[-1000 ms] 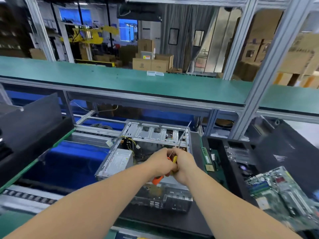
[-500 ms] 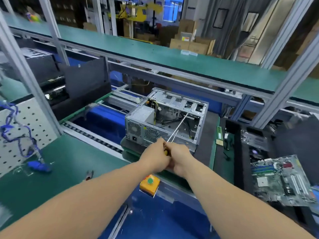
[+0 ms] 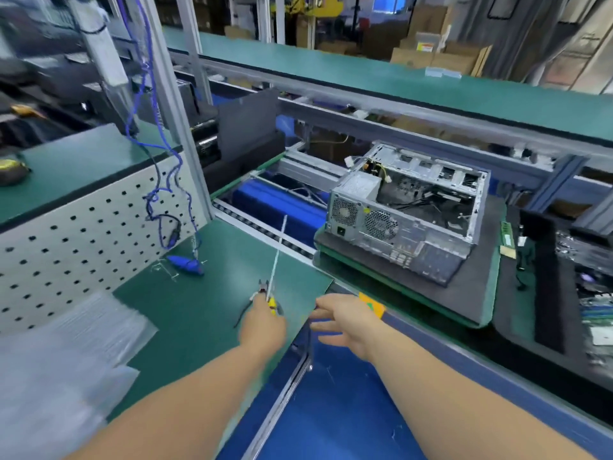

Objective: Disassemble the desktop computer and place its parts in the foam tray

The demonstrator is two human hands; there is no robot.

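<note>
The opened desktop computer case (image 3: 408, 207) lies on a black foam pad on the conveyor, right of centre, with loose cables inside. My left hand (image 3: 263, 325) grips the yellow handle of a long thin screwdriver (image 3: 277, 254) over the green side table (image 3: 199, 303), its shaft pointing away from me. Small pliers (image 3: 262, 288) lie on that table just beyond my knuckles. My right hand (image 3: 345, 322) hovers with fingers spread and holds nothing. A black foam tray (image 3: 544, 287) at the far right carries a motherboard (image 3: 597, 313).
A perforated white panel (image 3: 83, 234) and blue cables (image 3: 166, 200) stand at the left, with a blue plug (image 3: 185, 264) on the table. A yellow box with a green button (image 3: 373, 305) sits near my right hand. A RAM stick (image 3: 507, 234) lies beside the case.
My view and both hands have swung left, away from the case. The hands, joined on the screwdriver earlier, have separated; the left one carried the screwdriver over the green table and the right one let go.
</note>
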